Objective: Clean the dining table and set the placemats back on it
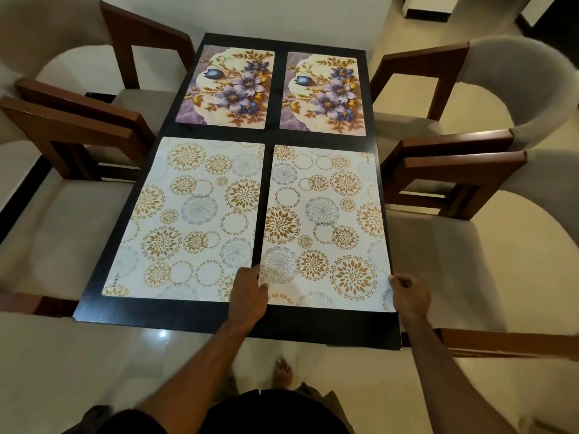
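Observation:
Several placemats lie on the black dining table [329,330]. Two purple-flower placemats sit side by side at the far end, one left [225,87] and one right [324,93]. Two white placemats with gold circles fill the near half, one left [188,217] and one right [329,227]. My left hand [249,292] pinches the near left corner of the right gold placemat, thumb on top. My right hand [409,292] grips its near right corner, at the table's right edge.
Wooden chairs with grey cushions flank the table: two on the left [72,126] and two on the right [463,170]. Another chair rail [501,343] juts in at the near right. My bare foot [283,371] stands on the glossy tiled floor below the near table edge.

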